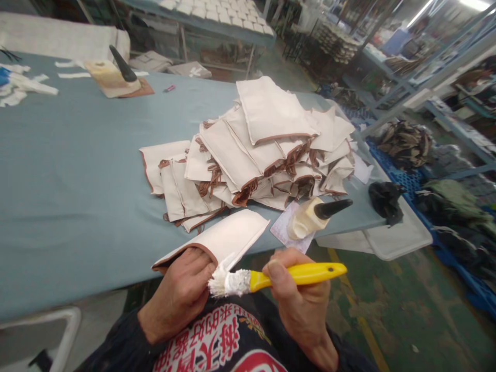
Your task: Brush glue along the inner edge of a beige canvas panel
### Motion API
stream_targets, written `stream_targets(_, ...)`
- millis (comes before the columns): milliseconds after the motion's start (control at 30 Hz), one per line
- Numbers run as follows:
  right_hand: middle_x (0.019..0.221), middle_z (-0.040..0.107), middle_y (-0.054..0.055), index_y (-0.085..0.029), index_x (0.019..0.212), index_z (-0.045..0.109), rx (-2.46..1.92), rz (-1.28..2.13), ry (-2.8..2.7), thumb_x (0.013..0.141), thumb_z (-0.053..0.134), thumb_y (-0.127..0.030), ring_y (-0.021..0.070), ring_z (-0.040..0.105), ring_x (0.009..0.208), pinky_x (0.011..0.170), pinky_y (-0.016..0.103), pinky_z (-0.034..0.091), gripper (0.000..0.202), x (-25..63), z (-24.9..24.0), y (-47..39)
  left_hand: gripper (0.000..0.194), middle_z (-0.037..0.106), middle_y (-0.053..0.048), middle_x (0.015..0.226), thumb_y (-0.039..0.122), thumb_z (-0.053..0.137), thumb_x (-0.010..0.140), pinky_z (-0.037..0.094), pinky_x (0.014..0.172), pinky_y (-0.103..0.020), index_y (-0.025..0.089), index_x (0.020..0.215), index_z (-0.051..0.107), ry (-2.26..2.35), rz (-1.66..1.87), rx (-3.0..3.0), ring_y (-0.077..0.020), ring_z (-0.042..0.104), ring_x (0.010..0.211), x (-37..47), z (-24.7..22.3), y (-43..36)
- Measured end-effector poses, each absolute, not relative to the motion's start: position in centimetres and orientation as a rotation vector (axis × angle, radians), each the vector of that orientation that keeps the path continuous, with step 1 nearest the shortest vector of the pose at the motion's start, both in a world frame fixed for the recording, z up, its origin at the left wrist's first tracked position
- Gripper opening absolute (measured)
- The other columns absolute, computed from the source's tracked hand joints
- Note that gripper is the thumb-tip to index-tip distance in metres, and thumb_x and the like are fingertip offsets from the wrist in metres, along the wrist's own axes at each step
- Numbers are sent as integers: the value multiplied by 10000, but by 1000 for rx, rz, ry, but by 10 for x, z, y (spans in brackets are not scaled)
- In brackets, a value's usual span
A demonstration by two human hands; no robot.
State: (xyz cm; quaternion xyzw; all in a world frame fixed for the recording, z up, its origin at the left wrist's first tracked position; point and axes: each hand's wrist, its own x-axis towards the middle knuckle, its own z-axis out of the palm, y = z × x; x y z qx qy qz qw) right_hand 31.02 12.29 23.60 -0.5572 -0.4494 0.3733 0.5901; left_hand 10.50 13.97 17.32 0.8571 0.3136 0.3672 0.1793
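Note:
My right hand [300, 305] is closed around the yellow handle of a paintbrush [310, 274]. Its bristles, caked in something white, point left and are close to the cream fabric pouch [228, 235]; whether they touch it I cannot tell. Brown trim edges the pouch's opening, and my left hand [184, 289] grips it there, the fingertips tucked inside and out of sight. Just beyond lies a heap of similar brown-edged pouches [248, 155]. To the right of the held pouch, a pale bottle with a black cone nozzle [308, 219] leans on a small square sheet [281, 227].
A blue-grey cloth covers the table [77, 196]. Another black-nozzled bottle [106, 77] lies at the far left, near white strips [27, 85]. A black plastic bag [385, 199] sits at the right edge. Blue crates with fabric [406, 144] stand beyond it.

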Motion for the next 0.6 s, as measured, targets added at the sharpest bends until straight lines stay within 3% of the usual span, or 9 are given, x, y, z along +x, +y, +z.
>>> stream_targets(167,437,488,-53,-185,608,646,-1342,819,-896,850,801,-550,71,406,378,375,176,329,465,316,223,134,294,681,-105,933,-83,434,944,461,889,-342,151,982,609,897,1041,2395,-222,571,923,106,175,140)
stream_targets(333,405,448,-63,-177,599,635,-1302,1089,-870,836,796,-609,53,334,346,352,172,272,518,313,214,135,370,696,-153,1122,-68,411,931,453,948,-381,132,1141,642,841,1026,2336,-253,576,1054,101,169,139)
stream_targets(467,452,468,-64,-172,624,648,-1272,1077,-788,813,813,-622,43,362,397,402,161,299,515,315,206,147,397,694,-137,1187,-79,430,952,453,1011,-340,149,1209,631,844,1022,2274,-219,582,1121,99,176,140)
stream_targets(533,466,466,-64,-172,630,644,-1259,1135,-789,795,813,-650,45,360,415,414,167,294,533,315,203,156,367,701,-109,1123,-75,436,963,469,983,-290,160,1158,640,849,1026,2231,-187,601,1072,100,181,141)
stream_targets(600,456,429,-78,-174,637,635,-1229,1266,-821,785,806,-673,44,325,412,415,174,271,547,313,203,161,298,679,-52,919,-52,442,971,481,838,-232,168,984,643,869,1026,2142,-148,611,887,100,186,140)
